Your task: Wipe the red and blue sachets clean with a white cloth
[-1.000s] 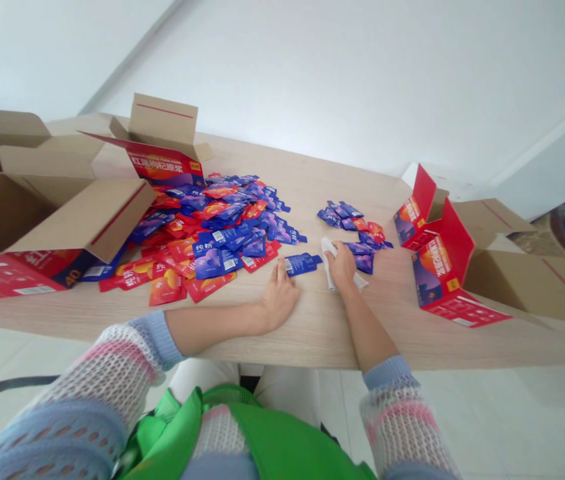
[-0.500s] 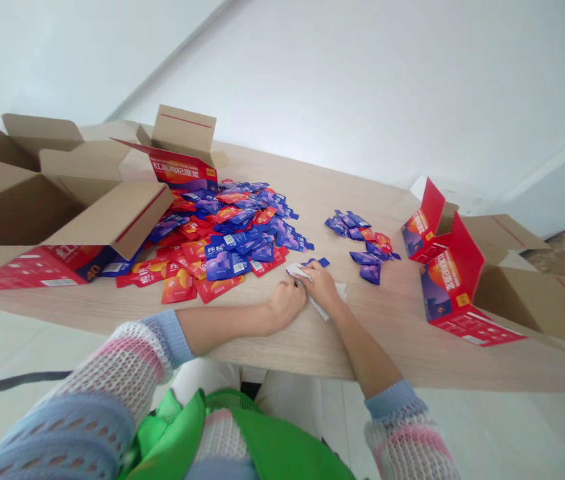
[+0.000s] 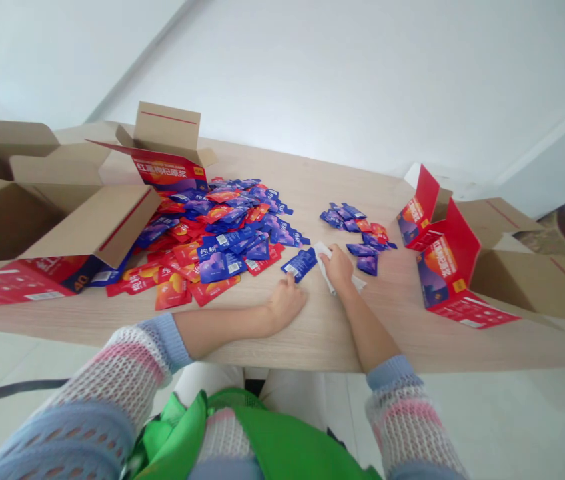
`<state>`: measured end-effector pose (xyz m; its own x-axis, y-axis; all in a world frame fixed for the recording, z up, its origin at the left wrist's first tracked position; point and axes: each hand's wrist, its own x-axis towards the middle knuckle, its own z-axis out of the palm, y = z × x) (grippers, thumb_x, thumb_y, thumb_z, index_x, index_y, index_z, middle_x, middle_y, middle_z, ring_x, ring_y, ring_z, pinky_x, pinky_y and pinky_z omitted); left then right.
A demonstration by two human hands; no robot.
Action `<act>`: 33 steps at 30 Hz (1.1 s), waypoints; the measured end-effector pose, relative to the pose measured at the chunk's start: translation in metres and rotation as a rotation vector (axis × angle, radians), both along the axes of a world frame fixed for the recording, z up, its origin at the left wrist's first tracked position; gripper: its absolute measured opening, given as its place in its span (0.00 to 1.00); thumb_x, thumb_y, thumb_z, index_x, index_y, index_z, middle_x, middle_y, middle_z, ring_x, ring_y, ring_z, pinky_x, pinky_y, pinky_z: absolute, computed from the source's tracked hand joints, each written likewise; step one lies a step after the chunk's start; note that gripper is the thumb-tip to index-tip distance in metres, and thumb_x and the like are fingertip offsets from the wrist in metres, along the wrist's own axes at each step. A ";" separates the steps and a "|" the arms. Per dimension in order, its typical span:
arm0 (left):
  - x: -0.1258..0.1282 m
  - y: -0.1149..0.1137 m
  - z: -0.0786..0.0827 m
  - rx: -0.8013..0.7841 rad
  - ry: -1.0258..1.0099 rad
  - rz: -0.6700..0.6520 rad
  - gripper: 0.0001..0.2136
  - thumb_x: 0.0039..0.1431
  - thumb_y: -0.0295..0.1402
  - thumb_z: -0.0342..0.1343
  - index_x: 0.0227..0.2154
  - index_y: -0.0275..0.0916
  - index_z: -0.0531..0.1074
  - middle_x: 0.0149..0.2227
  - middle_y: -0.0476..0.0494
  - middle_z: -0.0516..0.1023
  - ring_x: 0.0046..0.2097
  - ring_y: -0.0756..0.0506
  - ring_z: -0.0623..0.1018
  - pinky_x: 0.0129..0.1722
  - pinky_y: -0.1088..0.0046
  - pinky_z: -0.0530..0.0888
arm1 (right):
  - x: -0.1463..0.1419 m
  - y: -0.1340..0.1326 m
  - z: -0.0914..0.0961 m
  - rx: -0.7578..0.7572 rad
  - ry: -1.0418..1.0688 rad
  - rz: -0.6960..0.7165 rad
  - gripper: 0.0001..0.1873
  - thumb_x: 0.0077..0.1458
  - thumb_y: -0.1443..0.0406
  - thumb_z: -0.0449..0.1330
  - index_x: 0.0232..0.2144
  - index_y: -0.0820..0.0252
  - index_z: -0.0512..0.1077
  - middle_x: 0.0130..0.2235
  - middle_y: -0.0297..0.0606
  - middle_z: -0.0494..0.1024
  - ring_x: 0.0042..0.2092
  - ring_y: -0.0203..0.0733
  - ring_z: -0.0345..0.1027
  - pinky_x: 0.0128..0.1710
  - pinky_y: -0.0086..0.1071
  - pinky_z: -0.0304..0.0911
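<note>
A blue pouch with a white label lies flat on the table in front of me. My left hand is closed, with a fingertip pressed on the pouch's near left corner; whether the thumb is under it I cannot tell. Just right of the pouch, my right hand is closed around a crumpled white tissue. Part of the tissue sticks out on both sides of that hand. Left of my hands spreads a big heap of red pouches and blue pouches.
A smaller group of mostly blue pouches lies beyond my right hand. Open red cartons stand at the right. More open cartons stand at the left, behind and beside the heap. The wooden table ends close to my body.
My right hand has moved right with the tissue, off the blue pouch, which now shows its face. My left hand stays near its place, a finger now on the pouch's corner.
</note>
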<state>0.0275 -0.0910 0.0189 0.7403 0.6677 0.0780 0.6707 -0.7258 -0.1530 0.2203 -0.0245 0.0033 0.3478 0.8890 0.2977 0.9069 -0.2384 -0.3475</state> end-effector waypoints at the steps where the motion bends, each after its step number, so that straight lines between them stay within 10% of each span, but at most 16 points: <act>1: 0.000 -0.001 -0.001 0.011 -0.033 0.021 0.11 0.55 0.18 0.50 0.38 0.27 0.76 0.38 0.26 0.78 0.56 0.31 0.68 0.36 0.61 0.74 | 0.005 0.000 0.000 0.003 0.010 -0.034 0.15 0.55 0.57 0.58 0.42 0.58 0.70 0.40 0.44 0.77 0.41 0.47 0.71 0.38 0.35 0.60; 13: -0.004 0.000 -0.010 -0.020 -0.053 0.139 0.26 0.58 0.16 0.39 0.60 0.25 0.57 0.57 0.23 0.66 0.61 0.40 0.65 0.49 0.64 0.72 | -0.016 -0.027 0.027 0.345 0.269 0.125 0.19 0.52 0.51 0.57 0.38 0.58 0.65 0.35 0.40 0.75 0.36 0.45 0.69 0.37 0.34 0.61; 21: -0.003 0.007 0.000 -0.062 -0.011 0.059 0.17 0.59 0.20 0.44 0.49 0.24 0.70 0.51 0.23 0.71 0.57 0.36 0.67 0.40 0.63 0.75 | -0.048 -0.029 0.009 0.041 0.185 0.596 0.11 0.54 0.57 0.59 0.38 0.55 0.71 0.40 0.35 0.75 0.41 0.41 0.68 0.42 0.31 0.60; 33: -0.003 0.015 0.006 -0.020 -0.061 0.103 0.15 0.60 0.22 0.45 0.45 0.24 0.74 0.49 0.21 0.73 0.62 0.31 0.59 0.49 0.56 0.70 | -0.002 -0.004 0.001 0.012 0.034 0.092 0.16 0.58 0.56 0.56 0.46 0.54 0.72 0.43 0.42 0.75 0.44 0.46 0.67 0.41 0.34 0.59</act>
<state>0.0243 -0.0757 0.0245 0.6617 0.7421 0.1069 0.7498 -0.6548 -0.0955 0.2180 -0.0288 0.0039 0.2749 0.9141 0.2980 0.9125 -0.1504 -0.3804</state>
